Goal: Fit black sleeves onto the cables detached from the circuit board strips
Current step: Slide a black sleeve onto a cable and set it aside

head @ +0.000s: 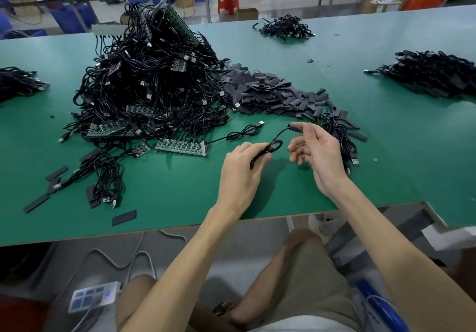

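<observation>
My left hand [242, 166] grips the coiled bundle of a thin black cable [277, 139] above the green table. My right hand [314, 148] pinches the cable's far end between thumb and forefinger, where a black sleeve [297, 126] sits on it. The cable runs in a curve between both hands. A circuit board strip [180, 147] with one cable still attached lies just left of my left hand. A heap of flat black sleeves [268, 92] lies behind my hands.
A tall pile of cables and board strips [152, 79] fills the left centre of the table [180, 190]. Cable bundles lie at the far right [435, 74], far back [286, 27] and left edge [18, 81]. Loose sleeves [123, 217] lie near the front edge.
</observation>
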{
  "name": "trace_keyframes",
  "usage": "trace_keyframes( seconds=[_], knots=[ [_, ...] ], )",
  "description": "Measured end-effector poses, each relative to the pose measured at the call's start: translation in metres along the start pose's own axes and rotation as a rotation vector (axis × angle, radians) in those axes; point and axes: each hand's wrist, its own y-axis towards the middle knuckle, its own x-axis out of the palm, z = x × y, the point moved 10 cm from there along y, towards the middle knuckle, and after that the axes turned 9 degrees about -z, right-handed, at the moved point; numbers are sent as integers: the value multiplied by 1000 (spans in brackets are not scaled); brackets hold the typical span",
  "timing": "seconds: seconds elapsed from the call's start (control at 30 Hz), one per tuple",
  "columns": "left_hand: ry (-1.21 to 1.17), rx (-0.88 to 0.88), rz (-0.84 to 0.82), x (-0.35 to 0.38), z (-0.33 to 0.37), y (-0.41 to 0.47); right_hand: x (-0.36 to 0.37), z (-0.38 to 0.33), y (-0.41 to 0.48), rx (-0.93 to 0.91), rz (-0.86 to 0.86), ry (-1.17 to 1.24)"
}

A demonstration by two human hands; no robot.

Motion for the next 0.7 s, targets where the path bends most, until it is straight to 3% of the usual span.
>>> trace_keyframes(
  seconds=[0.13,0.27,0.37,0.6,0.7],
  knots=[
    [-231,-88,72,-8,-10,5,2,5,1,51,-17,-86],
    [-275,-112,82,-14,-4,28,26,6,1,60,-175,-459],
    [-362,-103,-12,-4,17,56,36,5,0,41,-237,-612],
    [-534,-148,-190,48,61,103,39,5,0,68,-234,-721],
    [-414,-178,-324,75,63,111,32,11,3,133,-208,-768]
  ],
)
